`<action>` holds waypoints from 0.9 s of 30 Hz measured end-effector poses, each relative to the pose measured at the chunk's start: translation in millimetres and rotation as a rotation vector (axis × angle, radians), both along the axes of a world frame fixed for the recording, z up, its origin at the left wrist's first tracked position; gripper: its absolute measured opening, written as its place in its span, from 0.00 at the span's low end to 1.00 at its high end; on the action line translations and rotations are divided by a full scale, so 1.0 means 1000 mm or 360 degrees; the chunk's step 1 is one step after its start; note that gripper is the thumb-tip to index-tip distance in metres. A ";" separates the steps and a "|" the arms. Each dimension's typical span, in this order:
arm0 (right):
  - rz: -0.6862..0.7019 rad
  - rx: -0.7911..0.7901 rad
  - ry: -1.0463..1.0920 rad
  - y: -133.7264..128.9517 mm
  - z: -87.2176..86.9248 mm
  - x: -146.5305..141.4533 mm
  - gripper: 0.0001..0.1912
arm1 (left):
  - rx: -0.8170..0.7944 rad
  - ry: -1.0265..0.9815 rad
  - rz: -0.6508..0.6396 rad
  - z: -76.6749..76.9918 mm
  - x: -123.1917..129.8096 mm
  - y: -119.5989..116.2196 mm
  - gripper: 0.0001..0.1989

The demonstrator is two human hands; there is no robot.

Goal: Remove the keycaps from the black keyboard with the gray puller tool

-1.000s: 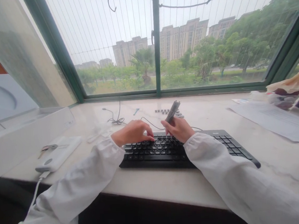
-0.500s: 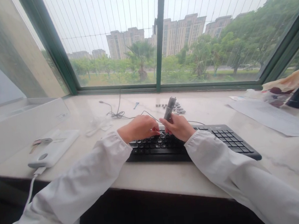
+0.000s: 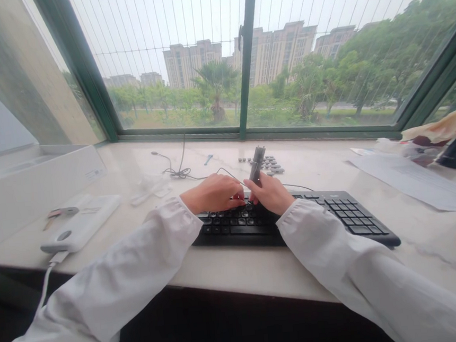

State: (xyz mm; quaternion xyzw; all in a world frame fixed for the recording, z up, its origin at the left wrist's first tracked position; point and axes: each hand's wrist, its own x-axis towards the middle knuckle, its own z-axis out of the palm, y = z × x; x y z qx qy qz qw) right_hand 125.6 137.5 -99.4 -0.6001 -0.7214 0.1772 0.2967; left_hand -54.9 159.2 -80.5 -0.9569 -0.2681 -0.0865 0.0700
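Note:
A black keyboard (image 3: 242,238) lies near the counter's front edge, with bare spots among its keys. Over its upper middle, my left hand (image 3: 216,193) is closed, fingertips low at the keys; anything between them is too small to make out. Just to the right, my right hand (image 3: 272,192) is wrapped round a dark grey multi-tool (image 3: 257,164), which points up and away, its lower end down at the keys. Several loose keycaps (image 3: 275,169) sit on the counter behind the tool.
A white power bank (image 3: 85,226) with a plugged-in cable and a key (image 3: 52,218) on it lies left, beside a white box (image 3: 33,182). Behind the hands are a coiled black cable (image 3: 180,172) and a small blue tool (image 3: 208,160). Papers (image 3: 416,181) lie right.
The multi-tool in my right hand stands slightly more upright. Both hands stay at almost the same place over the keyboard, and the view has shifted a little.

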 end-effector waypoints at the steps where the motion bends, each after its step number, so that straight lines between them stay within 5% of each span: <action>1: 0.0020 -0.0041 0.0058 0.001 -0.001 0.002 0.12 | 0.0007 0.0011 -0.0011 0.000 0.000 0.000 0.11; 12: 0.0129 0.0283 -0.0046 -0.006 -0.009 -0.002 0.10 | -0.0040 0.0008 -0.0055 0.001 -0.001 0.002 0.10; 20: 0.0114 0.0053 0.0164 0.000 -0.008 0.007 0.12 | 0.0019 0.0007 -0.0045 -0.002 -0.003 0.002 0.11; 27: 0.0030 0.0097 0.0046 -0.004 -0.001 -0.002 0.12 | -0.0008 -0.0021 -0.0087 -0.001 -0.003 0.003 0.09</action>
